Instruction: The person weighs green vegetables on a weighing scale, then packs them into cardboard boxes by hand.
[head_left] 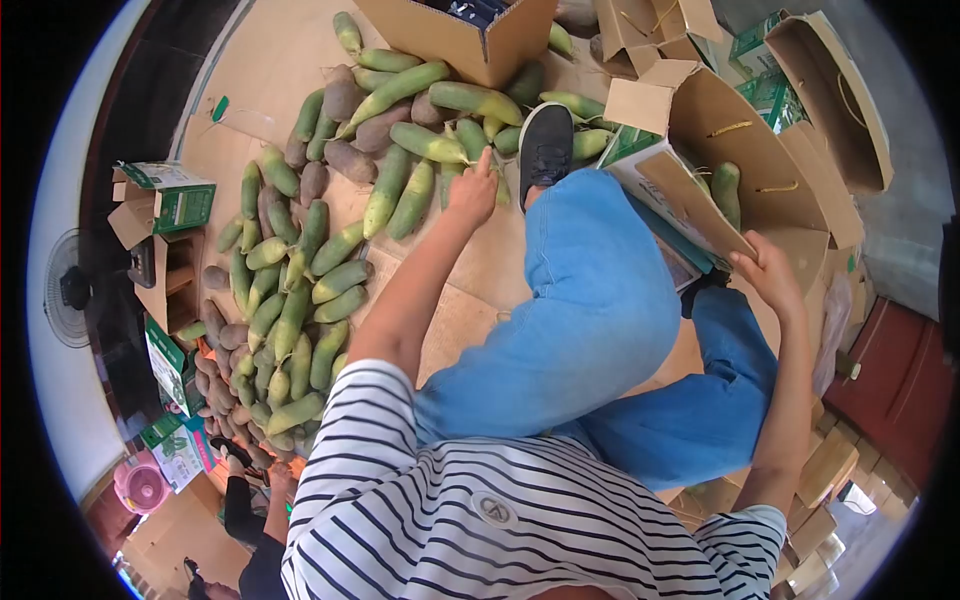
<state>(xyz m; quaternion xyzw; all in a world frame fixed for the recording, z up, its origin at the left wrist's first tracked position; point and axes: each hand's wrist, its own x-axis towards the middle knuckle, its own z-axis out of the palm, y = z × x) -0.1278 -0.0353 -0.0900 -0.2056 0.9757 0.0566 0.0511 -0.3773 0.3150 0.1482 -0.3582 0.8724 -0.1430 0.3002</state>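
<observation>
My left hand point(475, 190) reaches to the green radishes on the floor, its index finger stretched out and nothing visible in its grasp. Its fingertip is right by the lower end of a green radish point(472, 138), and another radish point(428, 143) lies just left of it. My right hand point(768, 268) grips the near edge of an open cardboard box point(690, 200), thumb and fingers around the board. Inside that box a green radish point(727, 193) shows, with yellow cord handles on the box wall.
A large pile of green radishes point(292, 320) and brownish-purple roots point(350, 160) spreads over the tiled floor on the left. Another cardboard box point(495, 50) stands ahead. More cartons point(185, 205) line both sides. A fan point(70, 285) and another person's arm point(278, 500) appear at left.
</observation>
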